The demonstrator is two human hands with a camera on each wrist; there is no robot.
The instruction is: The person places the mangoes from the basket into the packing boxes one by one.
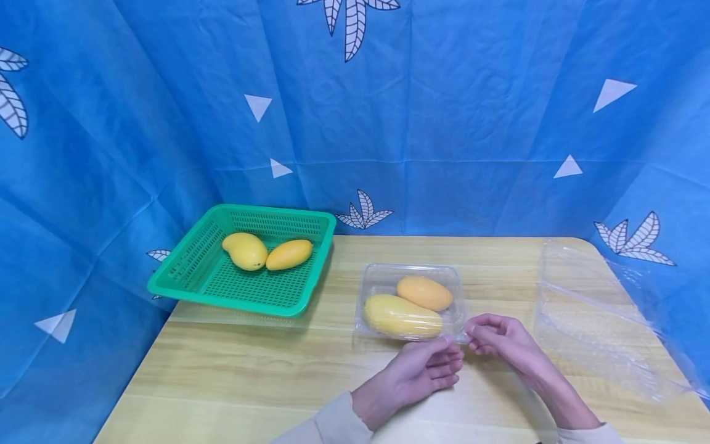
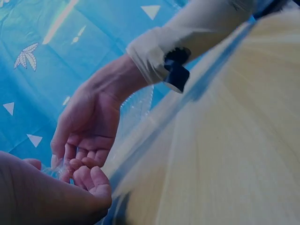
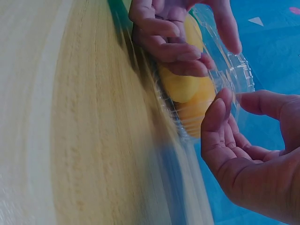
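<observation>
A clear plastic box [image 1: 410,269] stands on the table, holding a larger yellow mango [image 1: 402,316] and a smaller orange-yellow mango [image 1: 424,292]. My right hand [image 1: 507,345] pinches clear plastic at the box's near right corner between thumb and forefinger. Beside it, my left hand [image 1: 418,375] has its thumb extended to the near edge of the box. The left fingers are loosely bent, palm turned up, apart from the thumb. In the right wrist view, the right thumb and forefinger meet at the plastic rim [image 3: 246,77].
A green basket [image 1: 302,303] stands at the back left with a yellow mango [image 1: 246,251] and an orange-yellow mango [image 1: 289,254] inside. Crumpled-looking clear plastic [image 1: 599,327] lies along the table's right side. A blue patterned curtain [image 1: 471,123] hangs behind the wooden table [image 1: 249,370].
</observation>
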